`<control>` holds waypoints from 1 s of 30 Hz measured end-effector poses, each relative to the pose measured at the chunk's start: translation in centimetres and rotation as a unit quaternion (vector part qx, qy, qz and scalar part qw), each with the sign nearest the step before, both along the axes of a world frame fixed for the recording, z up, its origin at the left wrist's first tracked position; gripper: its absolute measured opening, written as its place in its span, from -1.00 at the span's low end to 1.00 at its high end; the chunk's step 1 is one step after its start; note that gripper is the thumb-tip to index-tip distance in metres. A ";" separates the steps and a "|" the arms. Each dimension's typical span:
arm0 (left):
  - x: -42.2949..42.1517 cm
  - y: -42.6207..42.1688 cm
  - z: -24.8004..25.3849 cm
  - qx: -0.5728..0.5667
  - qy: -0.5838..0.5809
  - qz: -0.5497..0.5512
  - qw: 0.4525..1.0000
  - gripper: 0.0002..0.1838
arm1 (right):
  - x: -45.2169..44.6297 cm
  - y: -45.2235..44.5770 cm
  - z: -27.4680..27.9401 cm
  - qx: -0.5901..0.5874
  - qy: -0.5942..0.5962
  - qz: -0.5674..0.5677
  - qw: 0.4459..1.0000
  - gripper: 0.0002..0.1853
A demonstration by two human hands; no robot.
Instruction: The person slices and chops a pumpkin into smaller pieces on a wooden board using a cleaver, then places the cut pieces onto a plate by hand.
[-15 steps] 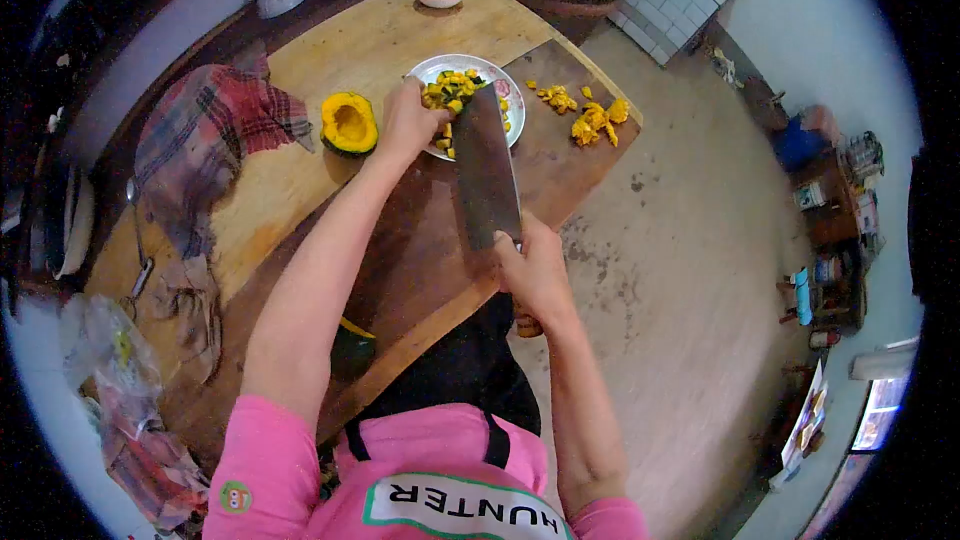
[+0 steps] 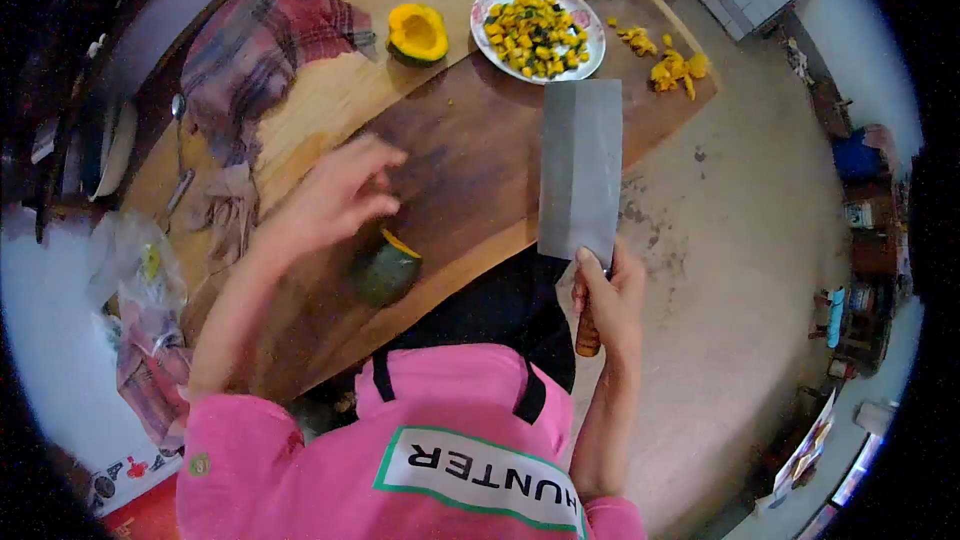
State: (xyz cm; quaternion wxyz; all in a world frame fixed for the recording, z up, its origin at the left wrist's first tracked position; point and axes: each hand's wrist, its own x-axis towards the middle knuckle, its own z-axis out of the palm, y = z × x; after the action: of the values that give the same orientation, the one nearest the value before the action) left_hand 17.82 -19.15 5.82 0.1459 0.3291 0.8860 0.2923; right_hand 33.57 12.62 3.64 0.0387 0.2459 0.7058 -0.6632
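My right hand [image 2: 612, 302] grips the wooden handle of a broad cleaver [image 2: 582, 170], its blade pointing away from me past the table's edge. Above the wooden table, my left hand [image 2: 345, 190] is empty with its fingers apart, slightly blurred. Just below it lies a dark green pumpkin piece [image 2: 388, 272], cut side mostly turned away. A hollowed pumpkin half [image 2: 417, 35] shows its yellow inside farther back. Diced pumpkin [image 2: 535, 37] fills much of a white floral plate [image 2: 483, 2]. To its right sit scooped pumpkin pulp and scraps [image 2: 677, 73].
A plaid cloth [image 2: 265, 50] lies at the table's left, with a metal ladle [image 2: 178, 145] beside it. Plastic bags [image 2: 140, 265] rest near the left front. The concrete floor [image 2: 720, 240] runs along the right, with a shelf [image 2: 875, 230] at the wall.
My left hand has left the plate and moved back toward me, over the pumpkin piece. The cleaver has come away from the plate, its flat face now turned up. The view has shifted.
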 end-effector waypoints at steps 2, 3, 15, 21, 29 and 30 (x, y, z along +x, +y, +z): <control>4.2 -2.1 -0.7 -0.020 0.009 0.032 0.999 -0.36 | 0.9 -0.6 -0.3 0.004 0.007 0.006 1.000 -0.84; 6.3 -2.7 -1.0 -0.031 0.058 0.051 0.997 -0.35 | 1.2 -1.1 -0.1 0.001 0.003 -0.001 1.000 -0.86; 14.1 -1.1 -6.1 0.050 0.096 0.224 0.968 -0.20 | 1.3 -5.0 -0.1 0.157 0.042 0.147 0.976 -0.87; 12.1 0.2 -5.7 0.074 0.209 0.155 0.963 -0.34 | 0.4 -7.1 1.1 0.411 0.165 0.265 0.857 -0.86; 12.4 -0.5 -9.5 0.093 0.260 0.116 0.954 -0.54 | 0.0 -9.7 2.6 0.516 0.236 0.349 0.746 -0.87; 12.7 -0.5 -10.0 0.095 0.253 0.125 0.954 -0.53 | 0.1 -9.8 2.5 0.522 0.239 0.352 0.739 -0.87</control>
State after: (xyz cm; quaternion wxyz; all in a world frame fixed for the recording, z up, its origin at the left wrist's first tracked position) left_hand 30.47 -19.68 -4.20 -0.1534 0.2909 0.8960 0.2984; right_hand 33.64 2.82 6.13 -0.0348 -0.2050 0.9638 -0.1667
